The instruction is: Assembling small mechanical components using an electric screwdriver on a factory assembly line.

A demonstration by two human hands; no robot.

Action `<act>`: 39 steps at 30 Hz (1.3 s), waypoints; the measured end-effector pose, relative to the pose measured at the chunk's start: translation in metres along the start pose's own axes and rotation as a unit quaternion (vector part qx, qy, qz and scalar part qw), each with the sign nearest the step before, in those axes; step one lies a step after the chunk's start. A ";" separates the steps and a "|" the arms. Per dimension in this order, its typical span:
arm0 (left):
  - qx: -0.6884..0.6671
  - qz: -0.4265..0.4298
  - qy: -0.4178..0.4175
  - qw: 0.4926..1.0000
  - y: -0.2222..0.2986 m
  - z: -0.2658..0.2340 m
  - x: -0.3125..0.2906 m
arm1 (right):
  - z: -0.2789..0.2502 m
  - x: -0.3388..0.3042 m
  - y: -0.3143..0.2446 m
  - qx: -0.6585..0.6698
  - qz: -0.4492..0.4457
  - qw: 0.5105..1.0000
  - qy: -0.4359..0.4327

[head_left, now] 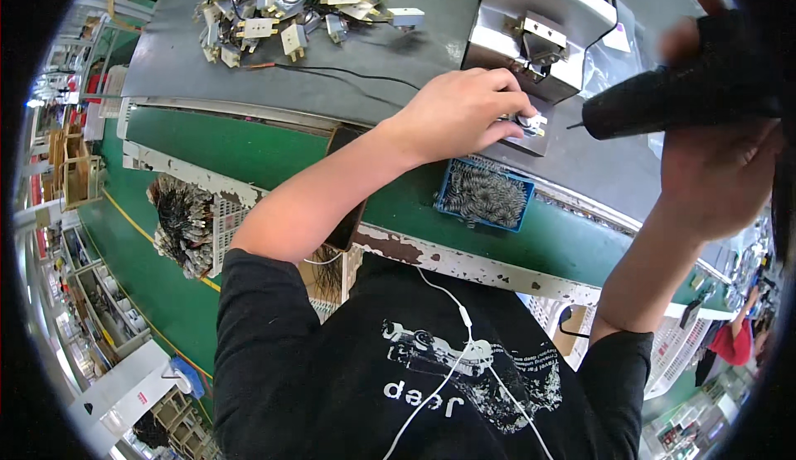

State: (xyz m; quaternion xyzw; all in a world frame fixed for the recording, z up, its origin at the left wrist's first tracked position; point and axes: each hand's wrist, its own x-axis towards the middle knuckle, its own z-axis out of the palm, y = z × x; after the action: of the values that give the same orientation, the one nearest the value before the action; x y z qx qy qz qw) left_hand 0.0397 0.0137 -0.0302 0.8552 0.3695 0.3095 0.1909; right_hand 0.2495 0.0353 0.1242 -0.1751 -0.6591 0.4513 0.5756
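Note:
My left hand pinches a small metal-and-cream part with thumb and fingers. The part sits on a small metal block at the bench edge, and my fingers cover most of it. A black wire with an orange end runs across the grey bench and passes behind this hand. My right hand is wrapped around a black electric screwdriver. Its thin bit points left toward the part, with a gap between them. Beside the left wrist, a blue tray holds many small screw-like metal pieces.
Similar metal-and-cream parts lie heaped at the back left of the grey bench. A silver metal fixture stands beyond the left hand. A dark flat object lies under the left forearm. Bundled wires fill a crate at left.

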 end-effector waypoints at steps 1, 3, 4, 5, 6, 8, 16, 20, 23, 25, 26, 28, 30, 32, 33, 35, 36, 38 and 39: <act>-0.002 -0.001 -0.001 1.000 0.000 0.000 0.000 | 0.000 -0.005 -0.005 -0.095 0.051 0.994 -0.026; -0.008 0.005 -0.002 1.000 0.003 0.003 0.004 | -0.020 -0.022 0.012 -0.188 0.015 0.982 0.011; -0.001 0.000 -0.003 1.000 0.001 0.002 0.001 | 0.010 -0.022 0.014 -0.229 -0.036 0.971 0.055; 0.007 -0.005 -0.003 1.000 -0.001 0.001 -0.003 | 0.020 -0.021 0.024 -0.193 -0.042 0.978 0.068; 0.005 -0.005 -0.002 1.000 -0.001 0.001 -0.002 | 0.023 -0.023 0.031 -0.165 -0.048 0.982 0.084; 0.012 -0.002 -0.008 1.000 0.000 0.002 -0.001 | 0.022 -0.027 0.042 -0.142 -0.046 0.983 0.103; 0.022 -0.006 -0.013 1.000 0.002 0.000 -0.001 | 0.007 -0.036 0.062 -0.123 0.049 0.987 0.093; 0.030 0.002 -0.009 1.000 0.000 0.002 -0.001 | 0.025 -0.035 0.057 -0.094 -0.032 0.991 0.094; 0.027 -0.005 -0.019 0.999 0.000 0.001 -0.001 | -0.001 -0.028 0.058 -0.076 0.026 0.997 -0.018; 0.020 0.002 -0.010 1.000 -0.002 0.003 0.000 | -0.014 -0.019 0.062 0.017 0.131 0.979 -0.154; 0.015 0.008 -0.001 1.000 -0.002 0.003 -0.001 | -0.014 -0.020 0.067 0.016 0.132 0.979 -0.153; 0.019 0.010 0.007 1.000 -0.004 0.005 -0.002 | -0.006 -0.026 0.084 0.099 0.199 0.961 -0.163; 0.026 0.008 0.017 0.999 -0.007 0.005 -0.001 | 0.000 -0.040 0.073 0.085 0.181 0.971 -0.129; 0.006 -0.001 -0.003 1.000 -0.003 0.004 -0.002 | -0.017 -0.039 0.062 0.150 0.162 0.966 -0.138; -0.003 -0.004 -0.004 1.000 -0.003 0.003 -0.003 | -0.014 -0.034 0.054 0.177 0.130 0.966 -0.135; -0.004 0.000 -0.009 1.000 -0.003 0.002 0.001 | -0.018 -0.019 0.029 0.115 0.104 0.978 -0.138; 0.002 -0.008 -0.010 1.000 -0.003 0.002 0.000 | -0.017 -0.019 0.031 0.114 0.104 0.978 -0.139; 0.006 -0.005 -0.013 1.000 -0.002 0.003 0.002 | -0.012 -0.021 0.037 -0.020 0.082 0.994 -0.072; 0.012 -0.009 -0.018 1.000 -0.002 0.002 0.000 | -0.012 -0.024 0.048 0.015 0.078 0.995 -0.065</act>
State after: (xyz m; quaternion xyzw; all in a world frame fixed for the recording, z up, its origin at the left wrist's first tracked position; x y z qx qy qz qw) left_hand 0.0402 0.0148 -0.0332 0.8595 0.3776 0.2878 0.1895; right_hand 0.2534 0.0481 0.0706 -0.1876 -0.6726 0.5148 0.4974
